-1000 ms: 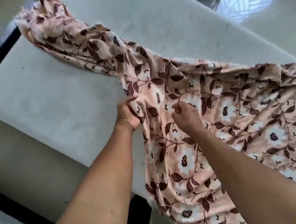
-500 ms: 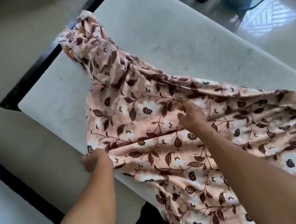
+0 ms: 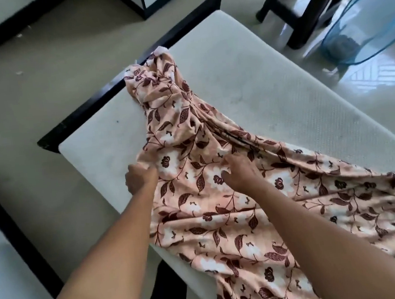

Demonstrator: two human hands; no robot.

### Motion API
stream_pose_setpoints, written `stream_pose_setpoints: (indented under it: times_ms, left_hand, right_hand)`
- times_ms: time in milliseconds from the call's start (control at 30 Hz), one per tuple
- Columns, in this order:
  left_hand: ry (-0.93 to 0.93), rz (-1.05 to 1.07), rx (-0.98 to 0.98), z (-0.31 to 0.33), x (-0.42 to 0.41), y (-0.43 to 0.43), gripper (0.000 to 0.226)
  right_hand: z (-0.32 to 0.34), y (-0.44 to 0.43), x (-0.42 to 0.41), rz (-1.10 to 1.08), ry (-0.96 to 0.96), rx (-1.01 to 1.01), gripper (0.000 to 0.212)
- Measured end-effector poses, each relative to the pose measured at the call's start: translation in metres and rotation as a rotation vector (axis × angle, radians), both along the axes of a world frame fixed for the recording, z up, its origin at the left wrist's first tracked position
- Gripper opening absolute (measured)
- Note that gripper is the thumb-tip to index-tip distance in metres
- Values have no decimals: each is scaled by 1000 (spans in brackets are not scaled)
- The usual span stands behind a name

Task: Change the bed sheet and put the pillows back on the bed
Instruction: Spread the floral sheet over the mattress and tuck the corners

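Now: sheet [image 3: 223,219] bunched across mattress [image 3: 245,76].
Left hand [image 3: 140,179] grips its edge; right hand [image 3: 240,172] pinches a fold.

From the head camera I look down on a bare white mattress [image 3: 245,76] set in a black bed frame [image 3: 103,93]. A peach bed sheet [image 3: 223,219], printed with dark leaves and white flowers, lies bunched in a diagonal band from the mattress's far left edge to the near right. The left hand [image 3: 140,179] grips the sheet's left edge. The right hand [image 3: 241,172], just beside it, curls its fingers [image 3: 226,170] into a fold. Beyond, a black stool [image 3: 298,9] and a clear blue tub [image 3: 369,29] stand on the floor [image 3: 37,68].
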State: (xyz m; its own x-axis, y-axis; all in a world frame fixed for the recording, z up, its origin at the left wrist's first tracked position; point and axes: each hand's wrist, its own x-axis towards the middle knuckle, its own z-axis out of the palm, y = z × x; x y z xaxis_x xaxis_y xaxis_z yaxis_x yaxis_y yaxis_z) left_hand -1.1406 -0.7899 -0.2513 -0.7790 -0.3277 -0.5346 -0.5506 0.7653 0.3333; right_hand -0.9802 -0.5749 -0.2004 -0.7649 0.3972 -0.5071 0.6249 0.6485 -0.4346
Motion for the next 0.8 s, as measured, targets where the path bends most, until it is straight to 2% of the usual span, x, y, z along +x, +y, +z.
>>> stream_pose_setpoints:
  times_ms: [67, 200, 233, 300, 333, 400, 467, 533, 600, 633, 667, 700, 767, 800]
  left_hand:
    - [44, -95, 47, -22, -42, 20, 46]
    - [72, -234, 67, -51, -100, 58, 74]
    - [79, -262, 63, -56, -110, 64, 70]
    - [63, -375, 76, -58, -122, 67, 44]
    - [37, -455, 70, -58, -123, 64, 31]
    - [-47, -577, -16, -55, -123, 49, 19]
    - [-229, -662, -171, -49, -123, 26, 14]
    - [-570, -741, -267, -41, -129, 8, 26]
    - [-884, -775, -224, -36, -142, 0, 39]
    - [-962, -737, -152, -34, -154, -2, 42]
    - [-935, -657, -48, -33, -167, -1, 42]
    - [-805, -549, 78, -37, -180, 1, 41]
    - [-406, -249, 342, -48, -204, 9, 41]
    - [-287, -94, 484, -51, -212, 15, 43]
  right_hand:
    - [-14, 20, -40, -55, 11, 44, 35]
    - [-46, 58, -125, -202, 78, 141, 35]
    - [-55, 64, -145, -248, 102, 139, 37]
    - [-70, 68, -178, -300, 94, 117, 46]
    - [-75, 67, -191, -298, 71, 98, 52]
    - [-82, 61, -209, -212, -8, 89, 54]
    - [-82, 60, -213, -52, -126, 173, 41]
    - [-75, 61, -213, 142, -347, 230, 31]
    - [-63, 63, -216, 337, -655, 106, 29]
    - [-58, 65, -223, 378, -790, 7, 26]
    - [-54, 68, -232, 367, -862, -66, 26]
    - [-56, 72, -241, 325, -813, -99, 30]
    - [-64, 77, -261, 161, -516, -65, 46]
    - [-72, 76, -269, 14, -367, -81, 51]
